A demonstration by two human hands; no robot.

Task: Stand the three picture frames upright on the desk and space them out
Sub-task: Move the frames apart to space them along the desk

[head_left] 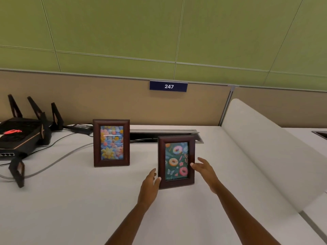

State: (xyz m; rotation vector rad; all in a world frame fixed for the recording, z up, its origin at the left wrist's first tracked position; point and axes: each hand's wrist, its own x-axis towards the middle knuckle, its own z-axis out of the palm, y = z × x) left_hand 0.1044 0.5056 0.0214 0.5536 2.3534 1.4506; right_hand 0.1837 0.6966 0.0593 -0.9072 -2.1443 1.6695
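Observation:
Two dark wooden picture frames stand upright on the white desk [70, 200]. The flower frame [111, 143] stands to the left, further back. The doughnut frame [176, 161] stands nearer me, right of centre. My left hand [150, 184] touches its lower left edge with thumb and fingertips. My right hand [205, 169] is at its right edge with fingers spread, fingertips touching the frame's side. Only two frames are in view.
A black router [21, 137] with antennas sits at the far left with cables and a power adapter [82, 128] trailing across the desk. A cable slot [164, 136] runs behind the frames. A white divider [270, 151] bounds the desk on the right, a beige partition labelled 247 [168, 86] at the back.

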